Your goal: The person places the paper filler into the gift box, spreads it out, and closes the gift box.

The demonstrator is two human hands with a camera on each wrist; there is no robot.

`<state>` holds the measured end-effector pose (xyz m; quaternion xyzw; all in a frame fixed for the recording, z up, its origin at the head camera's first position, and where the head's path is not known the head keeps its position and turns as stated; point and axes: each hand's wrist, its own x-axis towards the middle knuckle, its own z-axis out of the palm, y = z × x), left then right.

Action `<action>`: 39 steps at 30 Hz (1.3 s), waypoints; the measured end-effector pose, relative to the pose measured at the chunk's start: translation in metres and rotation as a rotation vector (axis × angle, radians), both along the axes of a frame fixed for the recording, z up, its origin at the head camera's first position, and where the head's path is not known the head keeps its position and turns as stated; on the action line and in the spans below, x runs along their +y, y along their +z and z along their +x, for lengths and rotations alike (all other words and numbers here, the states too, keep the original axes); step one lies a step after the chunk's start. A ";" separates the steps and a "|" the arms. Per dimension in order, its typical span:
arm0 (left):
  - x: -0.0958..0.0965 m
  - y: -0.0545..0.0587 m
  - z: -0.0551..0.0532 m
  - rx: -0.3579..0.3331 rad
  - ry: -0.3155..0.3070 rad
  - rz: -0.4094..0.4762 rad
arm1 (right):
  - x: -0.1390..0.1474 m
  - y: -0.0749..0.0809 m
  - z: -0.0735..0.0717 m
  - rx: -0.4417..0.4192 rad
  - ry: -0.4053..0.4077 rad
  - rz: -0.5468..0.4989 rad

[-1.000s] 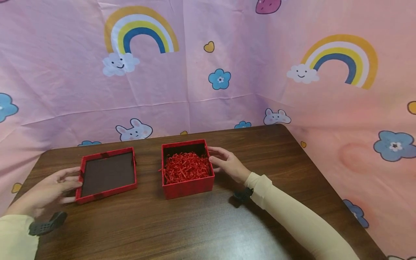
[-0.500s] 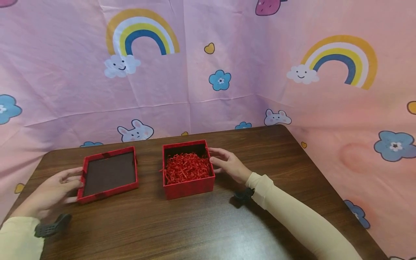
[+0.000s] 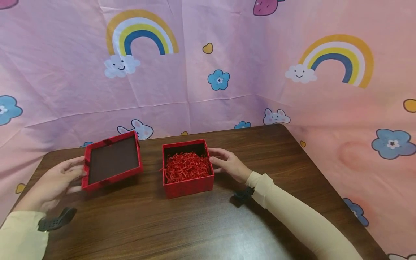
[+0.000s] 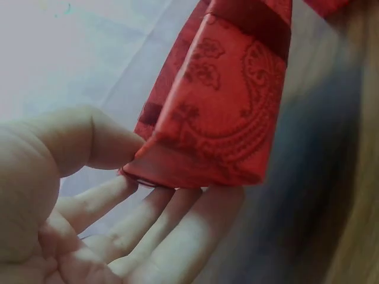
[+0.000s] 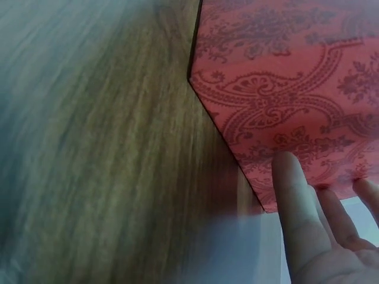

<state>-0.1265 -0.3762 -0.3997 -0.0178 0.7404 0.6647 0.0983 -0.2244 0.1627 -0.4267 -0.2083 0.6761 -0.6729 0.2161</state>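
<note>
My left hand (image 3: 53,182) pinches the left edge of a red box lid (image 3: 113,178) with a dark inside. The lid is tilted, its far side raised, and its dark inside faces me. In the left wrist view the thumb presses the rim of the patterned lid (image 4: 219,100), and the fingers lie against its other side. An open red box (image 3: 190,187) stands upright on the table to the right, with red shredded paper (image 3: 186,167) inside. My right hand (image 3: 230,166) rests against the box's right wall, its fingertips touching the patterned outside (image 5: 284,100).
Both things are on or over a dark wooden table (image 3: 182,227). A pink and purple cloth (image 3: 195,108) with rainbows and flowers hangs behind the table and along its right side. Dark bands circle both wrists.
My left hand has lifted the lid, which lay flat on the table before; it has risen and shifted slightly right. The box and my right hand have kept their place.
</note>
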 end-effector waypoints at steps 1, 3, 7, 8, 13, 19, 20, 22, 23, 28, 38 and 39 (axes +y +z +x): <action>0.002 0.003 -0.001 0.010 0.003 0.037 | 0.000 0.000 0.000 -0.003 0.001 0.000; 0.008 0.008 -0.002 0.019 0.004 0.084 | 0.000 0.001 0.000 -0.003 0.001 0.002; 0.020 0.020 -0.005 0.034 -0.016 0.080 | 0.000 0.001 -0.001 0.006 0.002 0.014; 0.024 0.023 -0.005 0.036 -0.021 0.078 | -0.001 0.001 -0.001 0.012 0.000 0.022; 0.042 0.039 -0.008 0.056 -0.050 0.058 | -0.002 0.003 -0.002 0.021 -0.011 0.063; 0.074 0.058 -0.015 0.041 -0.077 0.016 | -0.002 0.010 -0.002 -0.003 -0.006 0.031; 0.081 0.061 -0.016 0.032 -0.079 0.015 | -0.002 0.011 -0.003 -0.004 -0.005 0.023; 0.095 0.068 -0.019 0.020 -0.085 -0.004 | 0.001 0.005 -0.010 0.027 -0.001 0.013; 0.102 0.072 -0.020 0.017 -0.085 -0.016 | 0.001 0.006 -0.011 0.040 -0.004 0.015; 0.134 0.086 -0.024 0.014 -0.080 -0.061 | -0.001 0.025 -0.008 0.088 -0.042 0.028; 0.177 0.097 -0.027 0.011 -0.062 -0.087 | -0.005 0.054 -0.012 0.200 -0.109 0.051; 0.180 0.097 -0.028 0.010 -0.062 -0.089 | -0.006 0.057 -0.012 0.205 -0.115 0.054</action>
